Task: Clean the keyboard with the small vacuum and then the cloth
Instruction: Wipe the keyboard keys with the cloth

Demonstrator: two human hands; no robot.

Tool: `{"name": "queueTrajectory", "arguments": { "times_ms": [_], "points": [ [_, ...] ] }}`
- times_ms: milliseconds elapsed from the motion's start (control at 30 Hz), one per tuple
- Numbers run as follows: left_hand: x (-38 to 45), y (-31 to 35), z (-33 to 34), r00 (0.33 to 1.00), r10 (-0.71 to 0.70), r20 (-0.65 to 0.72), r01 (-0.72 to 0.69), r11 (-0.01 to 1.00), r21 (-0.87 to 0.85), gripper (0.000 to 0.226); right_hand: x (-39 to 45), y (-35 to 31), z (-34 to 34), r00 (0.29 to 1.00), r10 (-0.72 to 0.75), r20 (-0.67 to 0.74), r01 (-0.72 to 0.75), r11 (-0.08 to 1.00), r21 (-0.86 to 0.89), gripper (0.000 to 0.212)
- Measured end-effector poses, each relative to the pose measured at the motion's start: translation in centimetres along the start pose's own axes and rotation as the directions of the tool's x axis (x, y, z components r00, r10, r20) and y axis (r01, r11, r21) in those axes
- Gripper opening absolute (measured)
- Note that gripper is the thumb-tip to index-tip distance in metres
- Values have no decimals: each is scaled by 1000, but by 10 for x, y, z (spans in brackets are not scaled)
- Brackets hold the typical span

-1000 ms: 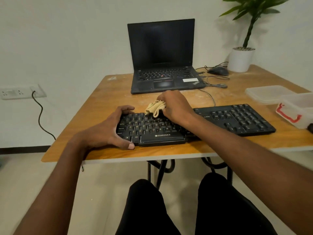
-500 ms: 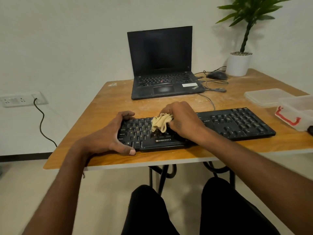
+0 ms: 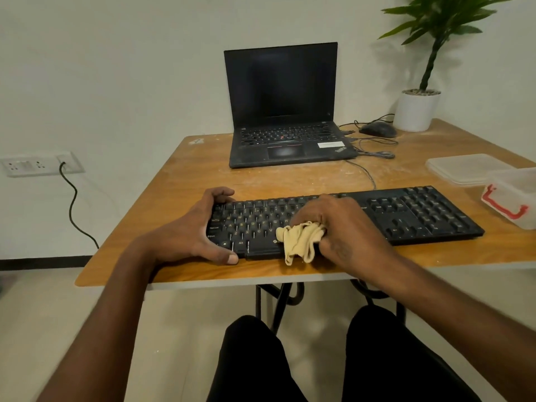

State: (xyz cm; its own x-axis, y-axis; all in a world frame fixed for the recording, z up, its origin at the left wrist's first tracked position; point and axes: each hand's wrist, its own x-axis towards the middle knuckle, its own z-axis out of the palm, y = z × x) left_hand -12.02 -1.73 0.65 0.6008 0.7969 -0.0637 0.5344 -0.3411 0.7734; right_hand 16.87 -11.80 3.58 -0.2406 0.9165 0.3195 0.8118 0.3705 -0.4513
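A black keyboard [image 3: 420,213] lies along the near edge of the wooden table [image 3: 185,181]. My left hand [image 3: 191,230] grips its left end, fingers curled over the back edge and thumb on the front edge. My right hand [image 3: 342,227] holds a bunched beige cloth [image 3: 298,240] and presses it on the bottom key row near the space bar; the cloth hangs over the keyboard's front edge. The small vacuum is not in view.
An open black laptop [image 3: 285,117] stands behind the keyboard, with a mouse [image 3: 377,129] and loose cables to its right. A potted plant [image 3: 417,110] sits at the back right corner. A clear lid [image 3: 464,168] and a plastic box [image 3: 513,195] with a red clip lie at the right.
My right hand has dragged the cloth from the keyboard's top rows toward me, down to its front edge. My left hand has kept its hold on the left end.
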Motion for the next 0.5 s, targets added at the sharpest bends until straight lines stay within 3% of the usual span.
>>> {"name": "queueTrajectory", "arguments": {
  "times_ms": [300, 500],
  "points": [
    [-1, 0, -2, 1000, -4, 20, 3, 1000, 29, 121, 73, 24, 9, 986, 80, -147, -88, 995, -52, 32],
    [-2, 1, 0, 1000, 2, 23, -3, 1000, 27, 121, 45, 18, 2, 991, 89, -102, -94, 994, -48, 38]
  ]
}}
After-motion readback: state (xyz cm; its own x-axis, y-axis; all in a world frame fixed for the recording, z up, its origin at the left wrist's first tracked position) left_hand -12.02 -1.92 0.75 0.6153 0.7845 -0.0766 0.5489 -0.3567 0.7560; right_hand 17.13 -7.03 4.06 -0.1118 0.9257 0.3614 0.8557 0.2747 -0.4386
